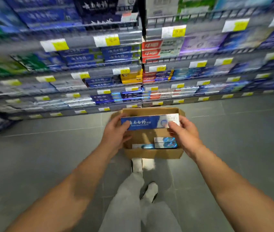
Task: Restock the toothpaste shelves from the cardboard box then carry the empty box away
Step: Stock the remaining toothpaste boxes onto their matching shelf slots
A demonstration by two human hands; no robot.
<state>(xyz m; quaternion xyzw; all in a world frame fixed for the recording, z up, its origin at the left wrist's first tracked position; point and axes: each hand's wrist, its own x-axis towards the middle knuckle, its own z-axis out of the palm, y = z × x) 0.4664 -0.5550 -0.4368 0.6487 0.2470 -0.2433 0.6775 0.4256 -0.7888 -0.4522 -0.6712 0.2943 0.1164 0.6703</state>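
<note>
Held lengthwise over the cardboard box on the floor at twelve o'clock, the blue toothpaste carton is pinched at its ends by left hand and right hand fingers, so a loosened pinch could drop it among the cartons left inside.

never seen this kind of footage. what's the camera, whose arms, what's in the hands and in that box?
One picture, from a wide-angle camera worn on a person's head, looking forward and down; there is no robot. The bare arms are the wearer's own. The left hand and right hand hold a blue toothpaste carton by its two ends, level, above an open cardboard box standing on the grey floor. A few more cartons lie inside it. Behind are toothpaste shelves, blurred by head motion.
</note>
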